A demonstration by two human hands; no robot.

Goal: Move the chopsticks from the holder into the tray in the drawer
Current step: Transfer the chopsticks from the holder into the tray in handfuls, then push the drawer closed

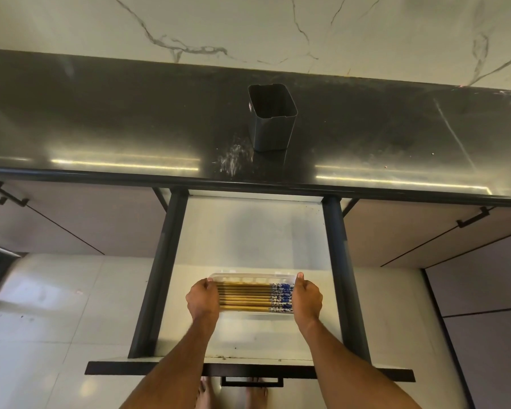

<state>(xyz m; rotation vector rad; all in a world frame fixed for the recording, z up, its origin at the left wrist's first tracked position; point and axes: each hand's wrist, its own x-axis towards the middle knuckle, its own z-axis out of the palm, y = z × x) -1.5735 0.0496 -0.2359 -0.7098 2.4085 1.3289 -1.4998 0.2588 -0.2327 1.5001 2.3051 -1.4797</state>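
Several wooden chopsticks (248, 296) with blue-and-white patterned ends lie side by side in a white plastic tray (252, 278), their patterned ends to the right. The tray rests on the floor of the pulled-out drawer (248, 237). My left hand (202, 299) grips the tray's left end and my right hand (306, 299) grips its right end. The dark square holder (270, 119) stands upright on the black countertop above, and nothing shows inside it.
The drawer has dark side rails (157, 278) and a dark front panel with a handle (251, 381) near my bare feet. Closed cabinet doors with black handles (472, 218) flank it. The glossy black countertop (115, 128) meets a marble wall behind.
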